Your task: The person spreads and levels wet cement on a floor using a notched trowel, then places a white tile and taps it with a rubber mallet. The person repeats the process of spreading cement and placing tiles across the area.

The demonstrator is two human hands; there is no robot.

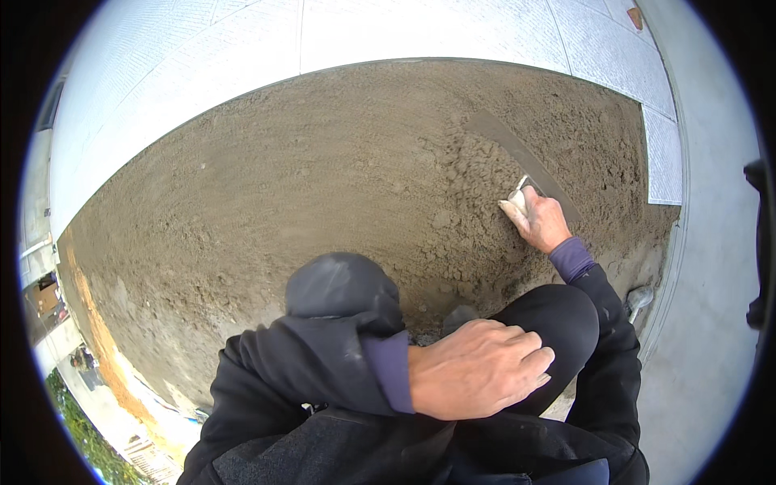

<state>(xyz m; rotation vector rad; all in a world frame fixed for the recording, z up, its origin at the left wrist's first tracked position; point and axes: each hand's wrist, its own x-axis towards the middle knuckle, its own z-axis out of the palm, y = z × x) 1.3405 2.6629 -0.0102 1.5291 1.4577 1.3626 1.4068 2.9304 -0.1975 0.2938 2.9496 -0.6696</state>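
My right hand (540, 218) is closed around the pale handle of a long flat trowel (521, 152). The trowel's grey blade lies slantwise on the damp, sandy mortar bed (299, 170), at the right. Around the blade the mortar is rough and crumbly; left of it the surface looks smoother. My left hand (482, 369) rests across my lap above my right knee, its fingers loosely curled with nothing visible in them. That forearm lies over my left thigh, and the palm side is hidden.
Light textured paving slabs (420, 28) border the bed at the far side, with one narrow slab (663, 158) at its right end. A smooth grey concrete strip (707, 267) runs down the right. A small pale tool or scoop (639, 299) lies beside my right arm. Greenery (81, 428) shows lower left.
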